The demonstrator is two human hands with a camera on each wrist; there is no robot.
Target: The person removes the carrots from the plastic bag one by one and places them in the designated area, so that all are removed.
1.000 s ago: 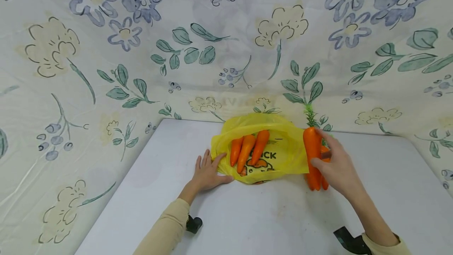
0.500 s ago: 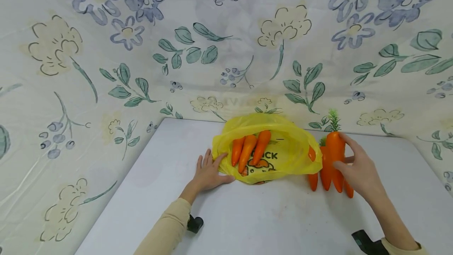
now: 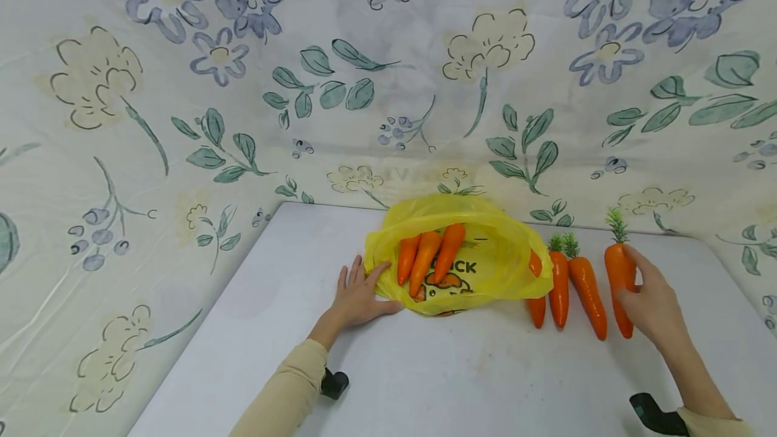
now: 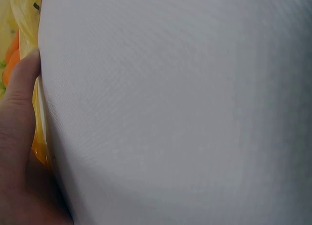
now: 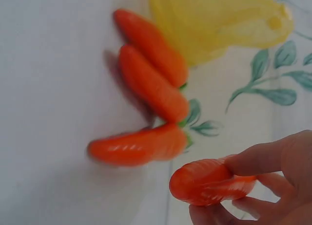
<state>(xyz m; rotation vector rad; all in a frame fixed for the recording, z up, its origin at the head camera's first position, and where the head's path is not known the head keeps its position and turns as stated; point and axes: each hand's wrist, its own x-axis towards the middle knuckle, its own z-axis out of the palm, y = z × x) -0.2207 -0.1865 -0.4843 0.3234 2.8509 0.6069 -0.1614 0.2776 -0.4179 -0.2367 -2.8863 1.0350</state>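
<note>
Yellow bag (image 3: 449, 206), lettering (image 3: 464, 266) ending "CK", carrots (image 3: 426, 263) inside
Right hand (image 3: 655, 303): fingers pinching another carrot (image 3: 618, 276); left hand (image 3: 359, 298): fingers spread against the bag's edge; the word's start partly hidden.

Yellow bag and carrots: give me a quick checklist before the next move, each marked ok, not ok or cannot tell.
1. Yellow bag open: ok, its printed inside shows.
2. Left hand at bag: ok, touching its left side.
3. Right hand holding a carrot: ok, pinched between thumb and fingers.
4. Just one carrot in that hand: cannot tell, fingers hide part.
5. Bag contents visible: ok, three carrots inside.
6. Loose carrots clear of bag: not ok, its edge overlaps the nearest one in the head view.
</note>
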